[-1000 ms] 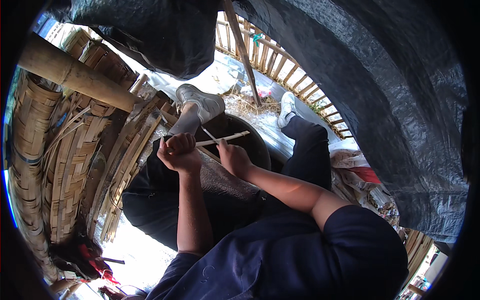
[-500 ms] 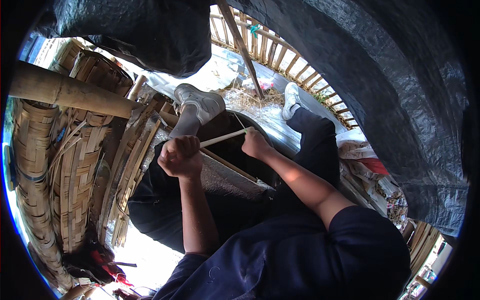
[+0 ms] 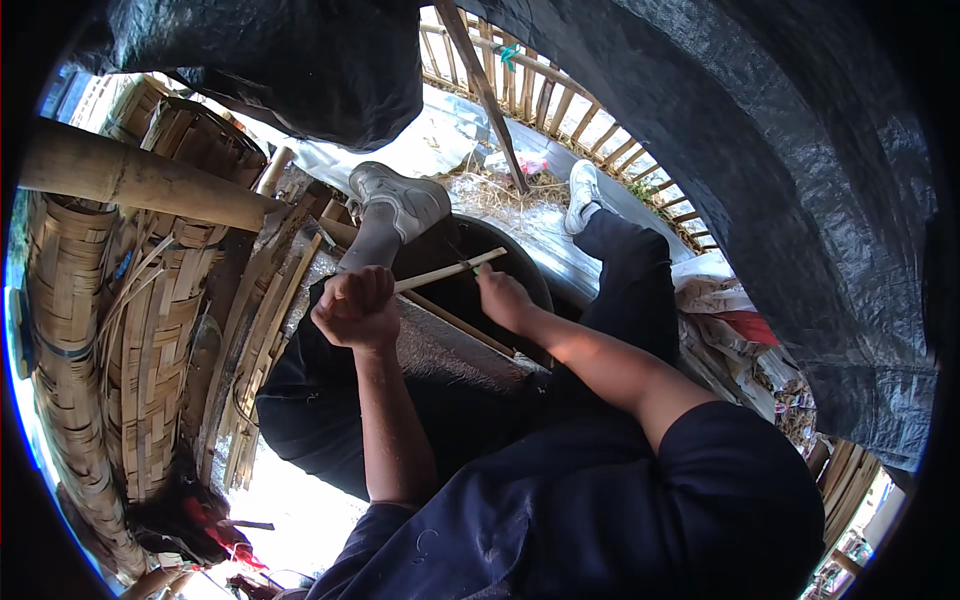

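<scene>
My left hand [image 3: 355,308] is closed in a fist round one end of a pale bamboo strip [image 3: 432,276]. From the fist the strip slants up to the right, and its far end sticks out past my right hand [image 3: 502,298]. That hand is closed on a knife [image 3: 462,260]; its thin dark blade crosses the strip, with a bit of green showing by the fingers. Most of the handle is hidden in my grip. Below the strip a rough greyish slab [image 3: 455,345] lies across, beside my leg.
A dark round tub [image 3: 535,275] stands between my feet. Woven bamboo baskets [image 3: 70,330] and a thick bamboo pole [image 3: 140,180] crowd the left. Dark plastic sheeting [image 3: 760,180] hangs on the right. A leaning wooden stick [image 3: 490,100] and a slatted bamboo fence [image 3: 560,90] stand ahead.
My right hand has moved a little left and down along the strip with the knife. More of the strip's far end now shows beyond it. My left hand has barely moved.
</scene>
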Action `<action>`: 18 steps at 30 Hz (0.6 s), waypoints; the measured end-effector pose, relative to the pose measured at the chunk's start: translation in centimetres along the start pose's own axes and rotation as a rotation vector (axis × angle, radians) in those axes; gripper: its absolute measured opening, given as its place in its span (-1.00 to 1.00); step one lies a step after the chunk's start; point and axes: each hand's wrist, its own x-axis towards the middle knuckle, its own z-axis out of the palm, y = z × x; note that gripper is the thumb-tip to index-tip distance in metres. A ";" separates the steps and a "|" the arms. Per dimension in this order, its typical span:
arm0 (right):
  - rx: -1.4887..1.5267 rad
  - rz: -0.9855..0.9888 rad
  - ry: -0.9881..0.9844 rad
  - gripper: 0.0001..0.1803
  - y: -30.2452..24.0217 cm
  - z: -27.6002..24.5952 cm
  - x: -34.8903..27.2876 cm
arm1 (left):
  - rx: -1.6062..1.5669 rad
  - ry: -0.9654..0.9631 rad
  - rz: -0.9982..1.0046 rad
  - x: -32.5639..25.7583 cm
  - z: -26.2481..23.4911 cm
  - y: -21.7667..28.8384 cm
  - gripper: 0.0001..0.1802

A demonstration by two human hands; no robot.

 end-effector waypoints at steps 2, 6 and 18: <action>-0.067 0.024 -0.006 -0.77 1.0 0.0 0.9 | 0.011 -0.022 -0.008 0.0 0.2 -0.1 -0.35; -0.020 -0.032 -0.041 -0.78 -4.8 -1.6 0.1 | -0.074 0.023 0.031 -0.3 -0.8 0.4 -0.44; 0.057 -0.084 0.086 -0.77 1.2 1.0 0.8 | -0.094 0.061 0.010 -0.1 -0.4 -0.4 -0.47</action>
